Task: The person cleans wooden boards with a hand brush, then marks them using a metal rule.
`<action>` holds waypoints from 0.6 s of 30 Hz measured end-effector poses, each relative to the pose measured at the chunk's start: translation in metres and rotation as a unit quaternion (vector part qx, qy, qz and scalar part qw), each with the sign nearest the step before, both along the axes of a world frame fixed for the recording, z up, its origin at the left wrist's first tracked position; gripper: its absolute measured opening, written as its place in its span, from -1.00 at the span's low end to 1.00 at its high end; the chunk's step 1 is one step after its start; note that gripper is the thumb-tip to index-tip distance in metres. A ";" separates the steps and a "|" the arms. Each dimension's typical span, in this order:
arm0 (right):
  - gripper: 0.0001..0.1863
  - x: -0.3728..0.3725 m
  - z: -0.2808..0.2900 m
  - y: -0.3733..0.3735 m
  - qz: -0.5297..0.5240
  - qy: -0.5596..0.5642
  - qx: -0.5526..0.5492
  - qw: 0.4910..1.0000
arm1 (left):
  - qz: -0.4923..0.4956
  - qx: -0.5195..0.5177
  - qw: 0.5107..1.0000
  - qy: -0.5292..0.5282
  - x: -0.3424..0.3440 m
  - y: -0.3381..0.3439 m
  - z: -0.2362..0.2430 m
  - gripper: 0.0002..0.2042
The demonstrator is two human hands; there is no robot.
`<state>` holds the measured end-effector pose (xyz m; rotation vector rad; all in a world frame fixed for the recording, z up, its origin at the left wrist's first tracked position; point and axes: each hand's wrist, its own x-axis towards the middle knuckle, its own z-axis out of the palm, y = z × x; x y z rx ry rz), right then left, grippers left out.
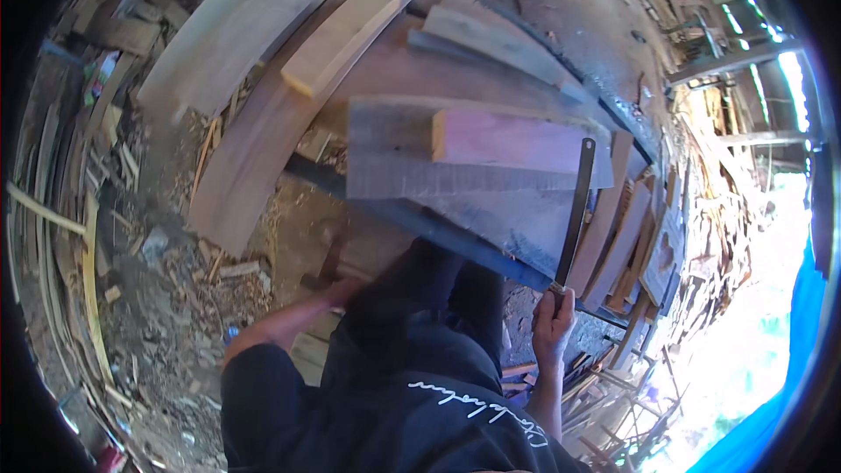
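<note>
My right hand (552, 320) is closed round the lower end of a long, dark, narrow blade (575, 215) with a small hole at its tip. The blade points away from me, its upper part beside the right end of a pale squared wood block (508, 138). That block lies on a wide grey-brown board (394, 153) on the workbench (491, 219). My left hand (345, 292) is low beside my left thigh, close to a dark brownish object (331, 258) that I cannot make out clearly. The fingers of this hand are mostly hidden.
Long planks (254, 149) slant across the left side, one carrying another light block (342, 39). Short wood pieces (622, 236) crowd the bench's right end. Scraps and shavings (184, 350) litter the floor at left. A blue sheet (793, 359) hangs at far right.
</note>
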<state>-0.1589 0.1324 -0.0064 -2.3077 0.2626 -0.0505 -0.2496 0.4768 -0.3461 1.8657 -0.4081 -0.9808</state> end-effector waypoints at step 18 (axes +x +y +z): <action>-0.86 0.020 0.004 -0.006 -0.001 -0.088 0.032 0.996 | 0.261 0.006 0.959 0.111 0.059 0.030 0.012 -0.64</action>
